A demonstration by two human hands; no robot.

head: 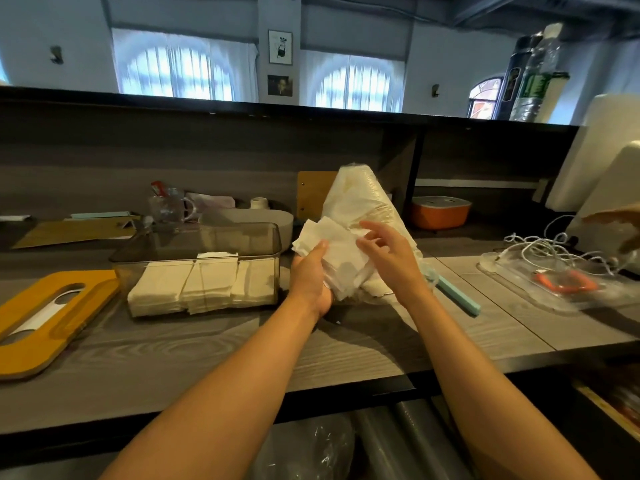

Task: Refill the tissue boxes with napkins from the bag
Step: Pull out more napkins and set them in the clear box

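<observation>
A clear plastic bag of napkins (360,199) stands upright at the middle of the counter. My left hand (310,277) holds a loose stack of white napkins (337,258) from below, right in front of the bag. My right hand (389,254) touches the stack's right side with its fingers spread and lightly bent. To the left sits an open smoky transparent tissue box (166,249) with three rows of folded napkins (204,284) inside. Its wooden lid (41,323), with an oval slot, lies flat at the far left.
A teal bag clip (459,299) lies right of the bag. Further right are a clear tray with an orange item (562,284) and tangled white cables (543,247). An orange box (440,211), a glass mug (169,204) and a grey container (249,220) stand at the back.
</observation>
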